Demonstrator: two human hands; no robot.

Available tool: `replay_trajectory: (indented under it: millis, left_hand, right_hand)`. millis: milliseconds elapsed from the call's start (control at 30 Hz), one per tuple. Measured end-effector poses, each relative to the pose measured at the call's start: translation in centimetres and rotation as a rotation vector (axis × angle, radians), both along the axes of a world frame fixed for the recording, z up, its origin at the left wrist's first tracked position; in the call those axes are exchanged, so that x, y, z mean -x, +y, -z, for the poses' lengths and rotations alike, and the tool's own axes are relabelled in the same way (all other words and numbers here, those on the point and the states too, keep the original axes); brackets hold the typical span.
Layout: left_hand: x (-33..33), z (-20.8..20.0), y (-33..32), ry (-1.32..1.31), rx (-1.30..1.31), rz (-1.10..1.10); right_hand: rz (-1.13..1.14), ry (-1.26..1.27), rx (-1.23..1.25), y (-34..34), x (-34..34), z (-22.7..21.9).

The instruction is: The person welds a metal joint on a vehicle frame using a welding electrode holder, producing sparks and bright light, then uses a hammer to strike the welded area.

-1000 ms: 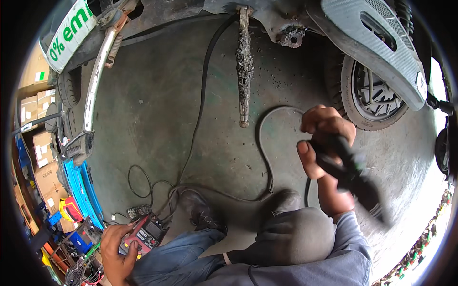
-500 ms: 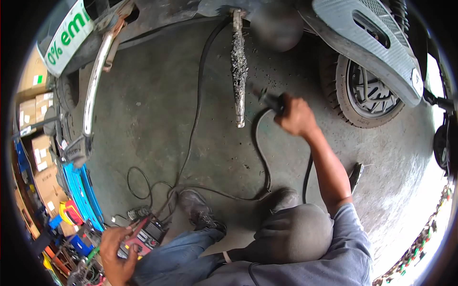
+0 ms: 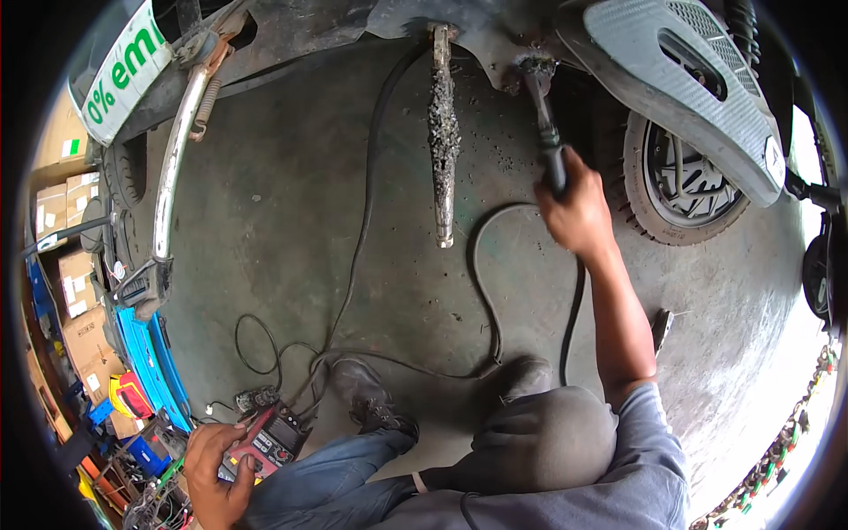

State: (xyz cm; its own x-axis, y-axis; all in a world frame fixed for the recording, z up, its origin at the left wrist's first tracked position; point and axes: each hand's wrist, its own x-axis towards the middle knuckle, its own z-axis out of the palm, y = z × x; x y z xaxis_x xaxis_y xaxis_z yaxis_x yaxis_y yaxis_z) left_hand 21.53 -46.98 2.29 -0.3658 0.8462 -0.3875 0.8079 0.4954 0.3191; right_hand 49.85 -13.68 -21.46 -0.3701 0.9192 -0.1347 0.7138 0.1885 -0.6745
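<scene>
My right hand [image 3: 576, 205] is closed round the dark handle of a welding electrode holder [image 3: 553, 155]. A cable runs up behind that hand. The holder's metal end reaches a rough, dark lump of metal [image 3: 536, 66] on the underside of the scooter; exact contact is hard to make out. At lower left, my left hand [image 3: 215, 473] grips the edge of a small red and black welding machine [image 3: 272, 442] with a dial, beside my leg. Left of the holder, a metal bar [image 3: 443, 132] crusted with grey lumps extends from the scooter's lower edge.
A tyred wheel [image 3: 685, 177] and a grey carbon-patterned cover [image 3: 671, 79] are at upper right. A scooter side stand [image 3: 181, 150] is at left, near cardboard boxes [image 3: 75, 283] and a blue panel [image 3: 146, 358]. Black cables [image 3: 358, 238] loop over the floor near my shoes [image 3: 362, 389].
My right hand has moved right and slightly forward, bringing the electrode holder's end up to the scooter's underside. A blurred round patch there has gone. My left hand stays on the welding machine.
</scene>
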Motion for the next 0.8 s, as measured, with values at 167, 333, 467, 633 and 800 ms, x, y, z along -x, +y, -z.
replay_trajectory:
  millis: [167,333,467,633,800]
  left_hand:
    - [-0.2,-0.1,-0.3,0.032,0.019,-0.036]
    - [-0.2,-0.4,-0.2,0.01,-0.017,-0.013]
    - [-0.3,-0.7,-1.2,0.066,0.018,0.016]
    - [-0.2,0.3,-1.7,0.072,0.1,-0.049]
    - [0.9,2.0,-3.4,0.065,0.136,-0.129]
  right_hand:
    - [-0.127,0.902,-0.174,-4.6,-0.7,-4.6]
    - [0.068,0.247,0.161,0.1,0.7,-1.1]
    - [-0.05,0.29,0.413,-4.2,-1.0,-1.9]
    - [0.184,0.551,0.183,-4.8,-2.1,3.9]
    - [0.541,1.495,1.344,-1.4,0.8,5.5]
